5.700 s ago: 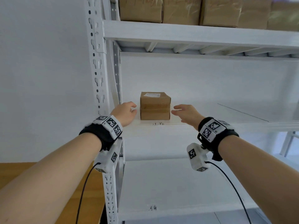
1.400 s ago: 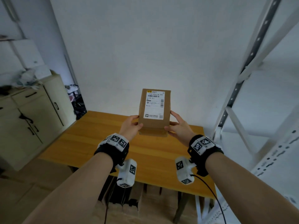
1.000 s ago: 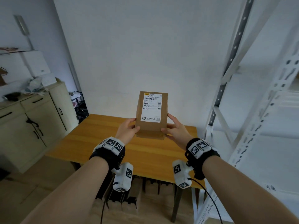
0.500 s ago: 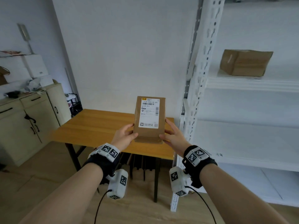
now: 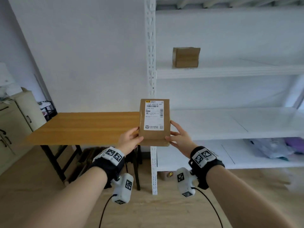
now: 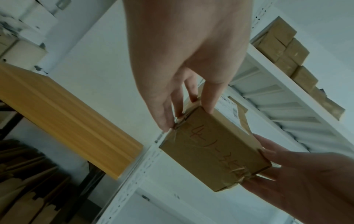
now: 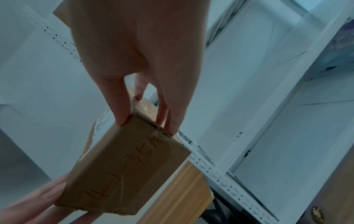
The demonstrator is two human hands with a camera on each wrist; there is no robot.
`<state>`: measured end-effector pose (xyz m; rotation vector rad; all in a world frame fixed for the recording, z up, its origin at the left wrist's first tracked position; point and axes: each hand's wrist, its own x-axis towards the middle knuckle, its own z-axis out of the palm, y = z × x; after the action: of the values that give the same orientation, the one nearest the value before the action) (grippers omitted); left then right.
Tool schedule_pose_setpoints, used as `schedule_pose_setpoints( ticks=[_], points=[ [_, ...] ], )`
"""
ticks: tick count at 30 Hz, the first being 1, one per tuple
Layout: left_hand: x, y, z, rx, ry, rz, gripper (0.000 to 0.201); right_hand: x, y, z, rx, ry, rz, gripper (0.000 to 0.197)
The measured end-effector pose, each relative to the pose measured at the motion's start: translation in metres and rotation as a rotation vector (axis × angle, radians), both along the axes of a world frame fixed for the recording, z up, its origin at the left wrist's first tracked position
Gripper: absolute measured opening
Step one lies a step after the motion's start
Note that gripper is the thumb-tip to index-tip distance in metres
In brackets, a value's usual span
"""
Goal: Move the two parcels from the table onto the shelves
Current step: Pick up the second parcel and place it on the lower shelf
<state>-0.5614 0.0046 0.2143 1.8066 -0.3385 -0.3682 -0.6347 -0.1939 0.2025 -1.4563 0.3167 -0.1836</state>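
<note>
I hold a brown parcel (image 5: 154, 122) upright in the air, its white shipping label facing me. My left hand (image 5: 130, 138) pinches its lower left edge and my right hand (image 5: 178, 136) pinches its lower right edge. It hangs in front of the white shelf upright (image 5: 150, 46), at the table's right end. The wrist views show its taped underside (image 6: 214, 151) (image 7: 124, 166), with handwriting, between the fingers of both hands. A second brown parcel (image 5: 185, 57) stands on the upper shelf board (image 5: 230, 71), close to the upright.
The wooden table (image 5: 85, 127) stands left of the shelves. The middle shelf board (image 5: 230, 125) lies level with the parcel. Plastic bags (image 5: 271, 148) lie on the low shelf. A cabinet (image 5: 14, 120) is at far left. Several brown boxes (image 6: 287, 45) fill the top shelf.
My view has swung right from the table towards the shelves. Both hands keep their hold on the parcel, which now hangs in front of the shelf upright instead of over the table.
</note>
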Motion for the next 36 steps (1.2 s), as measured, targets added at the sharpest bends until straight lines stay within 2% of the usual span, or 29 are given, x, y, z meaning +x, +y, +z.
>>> schedule_pose_setpoints(
  ticks=[7, 15, 25, 36],
  points=[
    [-0.021, -0.066, -0.009, -0.024, 0.014, -0.088, 0.060, -0.039, -0.058, 0.000, 0.011, 0.023, -0.082, 0.077],
    [0.009, -0.141, -0.024, -0.069, 0.070, -0.128, 0.059, -0.017, -0.127, -0.007, -0.006, 0.055, -0.140, 0.076],
    [0.128, -0.251, -0.055, -0.066, 0.157, -0.136, 0.057, 0.099, -0.234, -0.034, 0.037, 0.096, -0.146, 0.065],
    [0.278, -0.347, -0.119, 0.009, 0.312, -0.094, 0.058, 0.250, -0.330, -0.090, 0.084, 0.256, -0.120, 0.061]
  ],
)
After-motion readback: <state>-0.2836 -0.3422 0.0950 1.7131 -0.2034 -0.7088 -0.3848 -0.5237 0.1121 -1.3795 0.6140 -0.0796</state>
